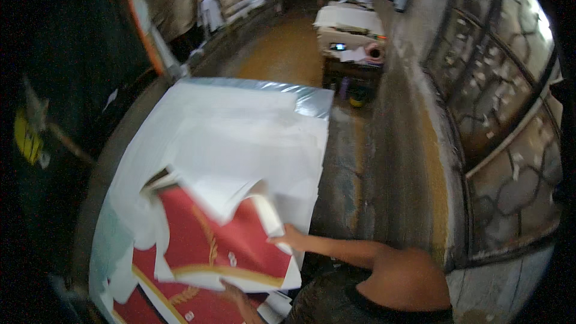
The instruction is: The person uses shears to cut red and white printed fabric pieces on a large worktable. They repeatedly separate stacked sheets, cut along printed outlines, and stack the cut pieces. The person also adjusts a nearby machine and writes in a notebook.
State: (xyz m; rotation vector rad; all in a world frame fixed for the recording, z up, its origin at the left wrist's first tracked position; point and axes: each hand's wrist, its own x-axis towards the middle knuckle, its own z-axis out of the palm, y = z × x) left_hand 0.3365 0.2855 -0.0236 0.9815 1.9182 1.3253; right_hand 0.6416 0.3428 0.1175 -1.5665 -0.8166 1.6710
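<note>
A red printed sheet (222, 246) with a gold band and white border lies over a large white table, its far corners curled up and blurred. My right hand (292, 238) grips its right edge, fingers closed beside the rolled-up white corner. Close to the sheet's near edge, my left hand (236, 299) rests with fingers stretched out over a second red printed sheet (201, 307). That lower sheet carries the same gold band and is partly covered by the upper one.
White paper (240, 126) covers the table, with shiny plastic (313, 103) at its far right corner. Beyond stands a small desk (351, 36) holding papers and a tape roll. A window with metal bars (510, 126) runs along the right; dark cloth (72, 42) hangs at left.
</note>
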